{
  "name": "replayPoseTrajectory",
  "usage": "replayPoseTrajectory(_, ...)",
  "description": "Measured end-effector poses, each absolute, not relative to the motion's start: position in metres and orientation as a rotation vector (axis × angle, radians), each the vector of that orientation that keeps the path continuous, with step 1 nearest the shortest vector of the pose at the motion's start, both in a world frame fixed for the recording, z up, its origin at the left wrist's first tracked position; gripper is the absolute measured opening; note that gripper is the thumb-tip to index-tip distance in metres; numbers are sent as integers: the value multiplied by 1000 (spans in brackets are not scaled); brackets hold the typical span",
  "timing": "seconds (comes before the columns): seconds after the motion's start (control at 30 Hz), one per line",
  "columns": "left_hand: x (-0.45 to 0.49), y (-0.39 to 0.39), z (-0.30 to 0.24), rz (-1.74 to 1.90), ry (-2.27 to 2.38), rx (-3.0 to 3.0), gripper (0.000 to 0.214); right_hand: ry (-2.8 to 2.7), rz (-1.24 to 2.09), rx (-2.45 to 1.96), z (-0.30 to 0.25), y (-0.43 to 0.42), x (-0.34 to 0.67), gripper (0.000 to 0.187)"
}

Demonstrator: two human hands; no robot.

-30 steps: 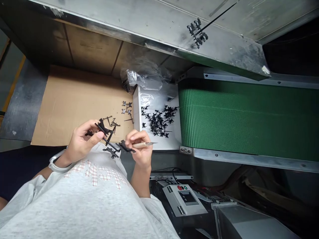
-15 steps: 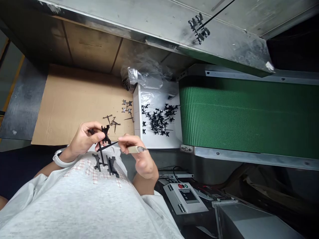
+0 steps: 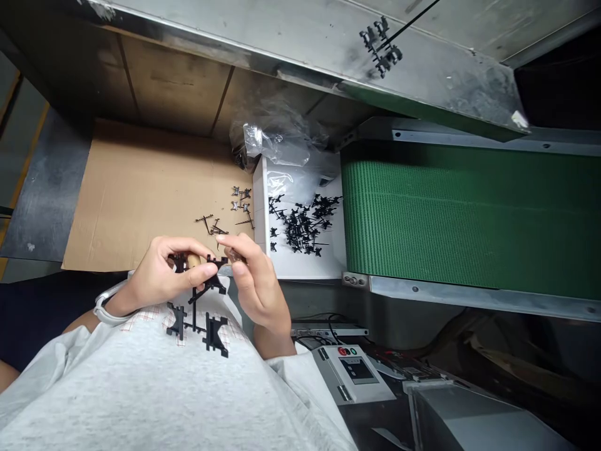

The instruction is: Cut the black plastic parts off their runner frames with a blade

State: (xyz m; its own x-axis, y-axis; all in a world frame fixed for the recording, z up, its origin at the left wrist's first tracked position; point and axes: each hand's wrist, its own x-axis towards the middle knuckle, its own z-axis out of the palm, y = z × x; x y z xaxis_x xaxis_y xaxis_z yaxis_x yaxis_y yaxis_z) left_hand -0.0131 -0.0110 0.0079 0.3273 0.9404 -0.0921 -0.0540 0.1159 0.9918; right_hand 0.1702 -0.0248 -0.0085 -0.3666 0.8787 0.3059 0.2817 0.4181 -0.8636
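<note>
A green belt conveyor (image 3: 422, 219) runs along the right of the scene, with a steel hood (image 3: 300, 37) slanting above it on the far side. A small black plastic sprue (image 3: 380, 47) lies on the hood. Left of the conveyor, a cardboard sheet (image 3: 141, 194) covers the work surface, and a white tray (image 3: 305, 266) stands between the sheet and the belt. A clear plastic bag (image 3: 277, 141) sits at the tray's far edge, and a heap of black plastic pieces (image 3: 300, 228) lies in the tray. Smaller black pieces (image 3: 240, 199) and thin black runners (image 3: 211, 227) lie on the cardboard near the tray. A control box (image 3: 352, 373) sits low on the near right.

Over the person's grey T-shirt (image 3: 141, 401), the left hand (image 3: 164, 275) clamps its fingers and thumb together on the top of a black plastic moulding (image 3: 195, 329), which hangs toward the chest just beyond the shirt. A white band (image 3: 106, 308) circles that wrist. The right hand (image 3: 256, 282) is just beside the moulding's upper end, its fingers curled toward it. Whether those fingers grip anything is hidden.
</note>
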Motion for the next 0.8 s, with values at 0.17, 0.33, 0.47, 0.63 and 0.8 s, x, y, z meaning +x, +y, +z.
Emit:
replayPoseTrajectory(0.17, -14, -13, 14, 921, 961, 1291, 13, -1909, 613, -1019, -11, -21, 162, 37)
replayPoseTrajectory(0.33, -12, -13, 20, 923, 973, 1336, 14, -1906, 549, -1074, -13, -21, 158, 40)
replayPoseTrajectory(0.47, -11, -15, 22, 913, 988, 1351, 20, -1878, 523, -1118, -14, -22, 156, 41)
replayPoseTrajectory(0.63, -12, -17, 20, 882, 950, 1357, 27, -1877, 506, -1093, -17, -21, 154, 42)
replayPoseTrajectory(0.8, -14, -19, 20, 882, 957, 1376, 29, -1895, 505, -1089, -17, -20, 153, 44)
